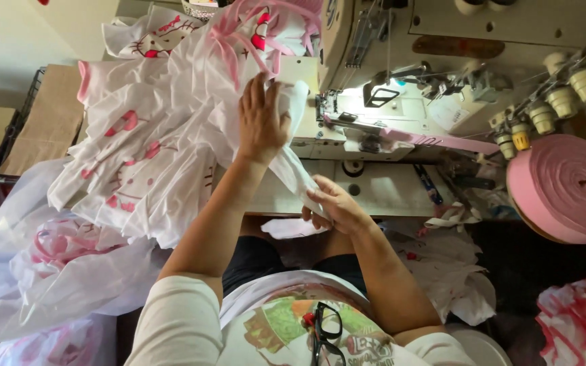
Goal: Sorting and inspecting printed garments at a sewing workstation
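Bench: sewing machine (pixel 401 108), pink tape roll (pixel 564 186) at my right.
Cloth: white fabric piece (pixel 296 146), light, limp, slippery, I judge; best held at its edges.
Left hand (pixel 260 122): fingers spread flat, pressing it.
Right hand (pixel 334 203): pinching its lower end.

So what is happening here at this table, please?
A person sits at a sewing machine with a piece of white fabric. The left hand presses it flat near the needle area, and the right hand grips its lower edge. A pile of white garments with pink prints lies to the left. A roll of pink tape sits at the right.
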